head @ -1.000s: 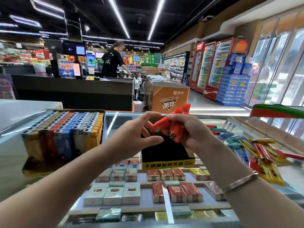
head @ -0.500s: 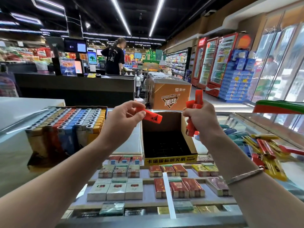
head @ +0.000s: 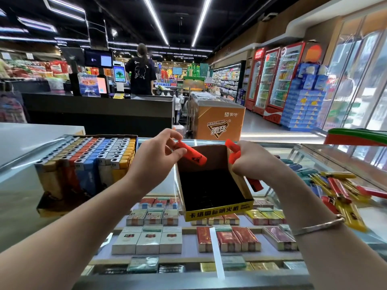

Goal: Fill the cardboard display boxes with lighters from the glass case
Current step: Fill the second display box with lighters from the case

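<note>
An empty cardboard display box (head: 217, 213) with a yellow front strip and black inside stands on the glass counter. My left hand (head: 156, 159) pinches one red lighter (head: 193, 154) above the box's back left corner. My right hand (head: 254, 161) grips a bunch of red lighters (head: 232, 149) at the box's right wall; their ends stick out above and below the fist. A second display box (head: 88, 164) full of upright lighters in gold, red, blue and white stands to the left. Loose yellow, red and teal lighters (head: 335, 191) lie in a pile on the right.
Under the glass counter top (head: 21, 206) lie rows of cigarette packs (head: 146, 240). A green and red object (head: 356, 136) sits at the far right. Beyond the counter are a black checkout desk (head: 100, 114), a person in a black shirt, and an orange freezer chest (head: 217, 122).
My left hand took one red lighter from the bunch in my right hand and has carried it down over the empty box. My right hand has lowered beside the box's right wall.
</note>
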`<action>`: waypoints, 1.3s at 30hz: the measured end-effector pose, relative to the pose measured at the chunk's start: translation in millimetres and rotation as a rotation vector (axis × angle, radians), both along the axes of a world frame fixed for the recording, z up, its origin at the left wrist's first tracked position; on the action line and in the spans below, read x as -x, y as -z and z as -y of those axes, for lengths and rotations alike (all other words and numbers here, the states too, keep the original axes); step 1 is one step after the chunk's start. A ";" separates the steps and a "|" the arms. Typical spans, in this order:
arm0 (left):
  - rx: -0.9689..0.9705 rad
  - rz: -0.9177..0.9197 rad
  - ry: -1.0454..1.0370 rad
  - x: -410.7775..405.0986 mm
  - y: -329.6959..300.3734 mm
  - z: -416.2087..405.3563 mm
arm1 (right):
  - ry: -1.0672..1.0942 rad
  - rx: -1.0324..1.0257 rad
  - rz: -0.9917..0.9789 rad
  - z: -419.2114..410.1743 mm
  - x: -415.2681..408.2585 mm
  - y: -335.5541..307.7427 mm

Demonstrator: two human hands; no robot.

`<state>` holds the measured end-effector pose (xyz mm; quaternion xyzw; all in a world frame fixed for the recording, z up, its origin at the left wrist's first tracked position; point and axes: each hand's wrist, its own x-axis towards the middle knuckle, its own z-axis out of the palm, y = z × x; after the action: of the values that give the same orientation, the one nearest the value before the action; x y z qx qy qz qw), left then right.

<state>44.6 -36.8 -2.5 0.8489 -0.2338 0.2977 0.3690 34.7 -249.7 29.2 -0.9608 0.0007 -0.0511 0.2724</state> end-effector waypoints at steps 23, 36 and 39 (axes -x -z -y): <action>-0.062 0.047 -0.005 -3.6 0.1 4.2 | -0.084 -0.284 0.190 0.9 -11.5 9.0; -0.192 0.116 -0.062 -2.1 -7.2 2.5 | -0.082 -0.232 0.184 0.1 -10.2 8.9; -0.240 0.135 -0.085 -2.9 -9.1 3.8 | -0.084 -0.237 0.174 0.2 -10.0 8.4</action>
<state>47.5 -40.6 6.6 0.8742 -0.2560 0.3391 0.2352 44.7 -250.0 20.8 -0.9130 -0.0569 -0.1223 0.3850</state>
